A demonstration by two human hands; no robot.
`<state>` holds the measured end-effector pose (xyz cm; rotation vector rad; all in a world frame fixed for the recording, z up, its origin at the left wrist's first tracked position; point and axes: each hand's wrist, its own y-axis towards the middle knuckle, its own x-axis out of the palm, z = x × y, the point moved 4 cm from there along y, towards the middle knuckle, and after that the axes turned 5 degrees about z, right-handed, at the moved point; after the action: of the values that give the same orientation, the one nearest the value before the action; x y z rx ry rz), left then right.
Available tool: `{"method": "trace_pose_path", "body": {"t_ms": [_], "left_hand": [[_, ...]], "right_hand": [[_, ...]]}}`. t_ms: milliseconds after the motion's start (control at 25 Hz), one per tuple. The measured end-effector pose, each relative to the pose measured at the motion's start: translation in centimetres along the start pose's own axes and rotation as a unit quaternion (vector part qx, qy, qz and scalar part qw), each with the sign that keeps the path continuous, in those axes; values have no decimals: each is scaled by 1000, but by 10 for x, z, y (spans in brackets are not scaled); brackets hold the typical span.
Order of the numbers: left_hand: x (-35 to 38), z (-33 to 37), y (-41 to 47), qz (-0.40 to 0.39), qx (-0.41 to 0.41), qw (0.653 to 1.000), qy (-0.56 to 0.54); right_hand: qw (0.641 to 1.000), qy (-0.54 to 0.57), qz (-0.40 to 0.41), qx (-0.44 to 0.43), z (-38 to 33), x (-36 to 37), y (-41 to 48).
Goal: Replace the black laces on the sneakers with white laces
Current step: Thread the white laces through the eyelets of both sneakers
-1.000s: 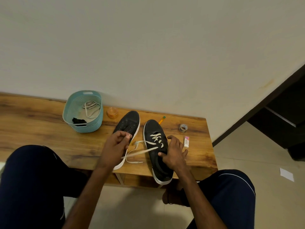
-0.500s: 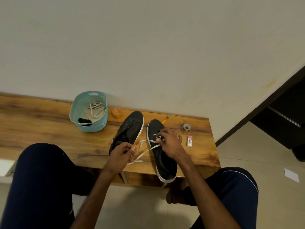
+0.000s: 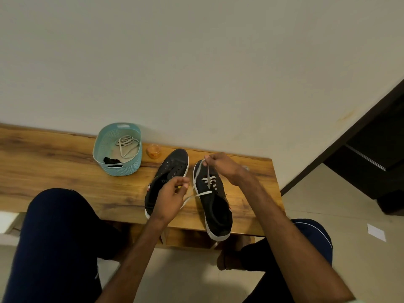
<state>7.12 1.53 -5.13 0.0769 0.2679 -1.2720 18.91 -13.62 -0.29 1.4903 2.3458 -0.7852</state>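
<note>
Right hand (image 3: pixel 220 166) pinches white lace (image 3: pixel 208 179) end above right sneaker (image 3: pixel 213 200); left hand (image 3: pixel 169 196) pinches other end near left sneaker (image 3: pixel 168 173).

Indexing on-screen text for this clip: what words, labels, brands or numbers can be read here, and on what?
No text is readable.
Unlaced sneaker: small red and white mark at its side, too small to read.
Orange jar: no lettering legible.
Paper on the floor: looks blank.

sneakers (image 3: pixel 215 206) black, white soles | lace (image 3: pixel 208 180) white | basket (image 3: pixel 122 168) teal
</note>
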Motion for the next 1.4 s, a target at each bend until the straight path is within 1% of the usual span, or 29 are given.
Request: {"method": "trace_pose_path", "body": {"t_ms": [80,160,240,280,320,480,560,600,680,760,800,880,920,960,1040,1080,1120,1200,1320,1400], "left_hand": [[5,22,8,-33,-21,998,-50],[8,48,18,-63,-64,991,-95],[9,75,32,-79,-111,982,-133],[8,89,39,-83,-121,978,-146],[7,102,46,-82,-122,977,-155],[-1,136,66,-29,-87,980,-176],[-3,144,66,-36,-78,972,-219],[-5,146,66,-34,-69,972,-224],[-6,143,65,-14,-47,980,-193],[-2,136,66,-3,-26,990,-141],[3,130,66,-8,-22,993,-113],[15,116,62,-16,-24,997,-65],[20,108,59,-13,-16,999,-34],[25,98,56,-8,-1,1000,1],[38,73,55,-18,23,997,73],[44,58,56,-31,17,994,101],[50,45,55,-45,4,992,119],[59,26,51,-53,-13,989,134],[66,14,42,-34,-23,994,96],[74,6,38,-17,-29,996,82]], "right_hand": [[999,30,17,-40,-24,-6,-6],[995,39,41,-87,-45,-8,-17],[990,30,61,-120,-58,-6,-31],[989,21,76,-126,-59,-3,-38],[988,16,92,-127,-58,0,-46],[983,12,138,-116,-32,23,-61],[980,8,151,-128,-16,34,-58],[980,2,151,-126,-10,38,-58],[982,-5,145,-124,1,48,-58],[982,11,133,-133,9,52,-59],[981,24,139,-134,17,49,-58],[976,32,185,-111,43,33,-52],[975,9,204,-85,61,23,-49],[977,-31,203,-51,79,16,-47],[981,-120,150,19,104,12,-46],[979,-157,122,37,111,15,-45],[977,-179,111,43,112,18,-44],[970,-203,129,22,110,24,-41],[956,-237,174,-7,105,25,-40],[954,-229,194,-2,108,22,-40]]}}
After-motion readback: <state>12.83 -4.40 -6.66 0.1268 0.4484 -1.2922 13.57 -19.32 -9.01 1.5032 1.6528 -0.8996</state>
